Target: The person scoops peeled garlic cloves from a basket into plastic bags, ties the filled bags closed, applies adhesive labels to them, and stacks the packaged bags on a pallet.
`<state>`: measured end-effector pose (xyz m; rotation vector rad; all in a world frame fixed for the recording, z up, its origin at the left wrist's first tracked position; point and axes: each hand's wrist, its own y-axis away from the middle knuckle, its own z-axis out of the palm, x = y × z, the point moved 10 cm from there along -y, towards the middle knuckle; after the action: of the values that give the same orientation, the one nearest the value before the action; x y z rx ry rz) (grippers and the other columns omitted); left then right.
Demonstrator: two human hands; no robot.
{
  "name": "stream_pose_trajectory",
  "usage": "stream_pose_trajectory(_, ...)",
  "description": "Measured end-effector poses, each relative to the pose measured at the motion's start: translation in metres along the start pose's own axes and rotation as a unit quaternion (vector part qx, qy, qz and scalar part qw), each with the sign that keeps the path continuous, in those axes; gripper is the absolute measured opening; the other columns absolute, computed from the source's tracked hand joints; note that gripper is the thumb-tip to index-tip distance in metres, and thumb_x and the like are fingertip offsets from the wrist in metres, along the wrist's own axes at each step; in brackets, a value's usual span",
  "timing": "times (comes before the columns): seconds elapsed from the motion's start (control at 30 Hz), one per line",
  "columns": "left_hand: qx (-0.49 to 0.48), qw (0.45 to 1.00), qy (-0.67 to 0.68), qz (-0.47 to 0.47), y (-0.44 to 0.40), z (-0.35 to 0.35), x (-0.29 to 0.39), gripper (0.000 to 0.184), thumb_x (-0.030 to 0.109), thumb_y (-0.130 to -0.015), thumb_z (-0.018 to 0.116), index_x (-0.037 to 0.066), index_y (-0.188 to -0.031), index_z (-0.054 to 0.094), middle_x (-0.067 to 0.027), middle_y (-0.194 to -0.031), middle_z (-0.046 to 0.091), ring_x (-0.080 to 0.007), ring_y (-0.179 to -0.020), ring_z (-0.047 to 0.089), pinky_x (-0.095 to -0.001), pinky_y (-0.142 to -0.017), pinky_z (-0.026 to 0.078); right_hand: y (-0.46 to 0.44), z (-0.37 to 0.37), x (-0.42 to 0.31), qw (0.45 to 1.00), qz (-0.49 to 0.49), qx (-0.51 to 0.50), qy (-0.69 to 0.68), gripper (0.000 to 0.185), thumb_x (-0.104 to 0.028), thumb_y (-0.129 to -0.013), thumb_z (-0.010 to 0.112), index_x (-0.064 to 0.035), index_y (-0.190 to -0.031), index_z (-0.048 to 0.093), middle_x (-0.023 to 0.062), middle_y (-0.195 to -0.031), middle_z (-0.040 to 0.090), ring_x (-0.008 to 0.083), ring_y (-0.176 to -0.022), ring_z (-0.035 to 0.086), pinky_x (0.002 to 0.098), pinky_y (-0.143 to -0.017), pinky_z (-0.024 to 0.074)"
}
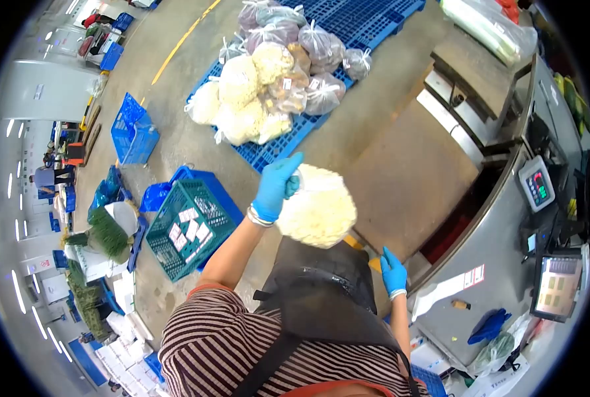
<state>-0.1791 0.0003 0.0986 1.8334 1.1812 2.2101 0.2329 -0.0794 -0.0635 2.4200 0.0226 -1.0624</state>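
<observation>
From my left hand (276, 190), its fingers closed around the gathered neck, hangs a clear bag of pale yellow pieces (316, 208); I cannot make out exactly what food is inside. The bag is in front of my apron, beside the left edge of a broad brown metal plate (411, 185). Lower on the right, my right hand (393, 272) has its fingers stretched out and holds nothing visible. It is near the plate's corner and the steel counter. A white label strip (448, 289) with red print sticks out just right of that hand. Both hands wear blue gloves.
Ahead, a blue pallet (295, 135) bears several filled bags (242, 99). A green crate (192, 228) with labels inside stands left, with a blue basket (135, 135) beyond. Along the right runs the steel counter (463, 231), with a digital display (538, 184) and a screen (558, 284).
</observation>
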Motion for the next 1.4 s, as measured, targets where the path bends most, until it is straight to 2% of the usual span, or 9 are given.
stream_pose_trajectory(0.53,0.209,0.961,0.032,0.181,-0.387,-0.444,0.27,0.036,0.039,-0.09,0.066,0.012,-0.069,0.057,0.0015,-0.06,0.053,-0.0071,-0.05,0.048,-0.0226,-0.045,0.035,-0.086,0.182,-0.091,0.968,0.218,-0.087,-0.089,0.035,-0.018,-0.092,0.063,-0.0058,-0.125,0.063,0.0124,-0.115,0.069,0.0162,-0.096,0.066,0.029,-0.088,0.0494)
stream_pose_trajectory(0.7,0.196,0.966,-0.008,0.17,-0.538,-0.481,0.241,0.042,0.048,-0.089,0.065,0.006,-0.081,0.063,-0.0048,-0.067,0.063,-0.0096,-0.053,0.057,-0.0201,-0.049,0.043,-0.06,0.173,-0.079,0.93,0.32,-0.047,-0.175,0.033,-0.013,-0.094,0.061,-0.0029,-0.125,0.063,0.0035,-0.1,0.068,0.0084,-0.078,0.058,0.0233,-0.072,0.0498)
stream_pose_trajectory(0.83,0.177,0.984,-0.028,-0.009,-0.658,-0.526,0.131,0.059,0.056,-0.09,0.058,0.006,-0.122,0.058,-0.009,-0.106,0.067,-0.0177,-0.088,0.065,-0.0335,-0.079,0.051,-0.021,0.173,-0.057,0.92,0.357,-0.044,-0.157,0.032,-0.014,-0.094,0.063,-0.0012,-0.124,0.063,0.0047,-0.097,0.068,0.0107,-0.077,0.061,0.024,-0.071,0.0511)
stream_pose_trajectory(0.87,0.194,0.98,0.002,-0.033,-0.658,-0.522,0.112,0.067,0.058,-0.091,0.055,0.01,-0.136,0.048,-0.0085,-0.127,0.059,-0.0211,-0.099,0.063,-0.0379,-0.086,0.049,-0.017,0.174,-0.061,0.917,0.365,-0.044,-0.157,0.032,-0.014,-0.094,0.062,-0.0011,-0.123,0.063,0.0048,-0.098,0.068,0.0107,-0.077,0.061,0.0242,-0.071,0.0512)
stream_pose_trajectory(0.9,0.187,0.98,0.066,0.034,-0.66,-0.51,0.101,0.056,0.051,-0.092,0.056,0.002,-0.117,0.052,-0.0131,-0.084,0.061,-0.026,-0.067,0.062,-0.0313,-0.053,0.046,-0.012,0.173,-0.063,0.914,0.372,-0.047,-0.156,0.032,-0.013,-0.094,0.062,-0.001,-0.123,0.063,0.005,-0.098,0.068,0.0107,-0.077,0.061,0.0243,-0.071,0.0514)
stream_pose_trajectory(0.97,0.032,0.996,0.079,-0.007,-0.68,-0.481,0.025,0.029,0.034,-0.098,0.053,0.008,-0.084,0.05,-0.0029,-0.072,0.047,-0.0188,-0.053,0.055,-0.0294,-0.044,0.04,-0.013,0.183,-0.077,0.914,0.373,-0.057,-0.148,0.032,-0.014,-0.094,0.062,-0.001,-0.122,0.064,0.0061,-0.103,0.069,0.0116,-0.081,0.062,0.0254,-0.075,0.0514)
stream_pose_trajectory(1.1,-0.027,0.991,-0.116,-0.055,-0.58,-0.391,-0.105,0.031,0.013,-0.097,0.049,0.004,-0.125,0.056,-0.0073,-0.106,0.065,-0.0191,-0.09,0.064,-0.0308,-0.076,0.052,-0.026,0.211,-0.092,0.942,0.309,-0.094,-0.092,0.035,-0.028,-0.095,0.058,-0.0055,-0.121,0.065,0.0125,-0.113,0.069,0.0223,-0.1,0.066,0.0324,-0.09,0.0495)
stream_pose_trajectory(1.27,-0.144,0.962,0.074,-0.218,-0.414,-0.268,-0.194,0.031,0.02,-0.097,0.054,-0.002,-0.118,0.061,-0.0096,-0.106,0.069,-0.0152,-0.077,0.065,-0.0272,-0.066,0.054,-0.046,0.206,-0.157,0.954,0.279,-0.103,-0.043,0.044,-0.04,-0.096,0.051,-0.0124,-0.129,0.061,0.0171,-0.124,0.063,0.0299,-0.116,0.06,0.0367,-0.1,0.0445)
stream_pose_trajectory(1.4,-0.306,0.915,-0.167,-0.203,-0.302,-0.163,-0.222,0.031,0.028,-0.099,0.052,0.006,-0.118,0.064,-0.0013,-0.093,0.069,-0.0086,-0.072,0.063,-0.0196,-0.061,0.049,-0.019,0.192,-0.139,0.966,0.244,-0.027,-0.082,0.043,-0.037,-0.096,0.051,-0.0119,-0.129,0.059,0.0133,-0.127,0.062,0.031,-0.117,0.058,0.0369,-0.103,0.0426)
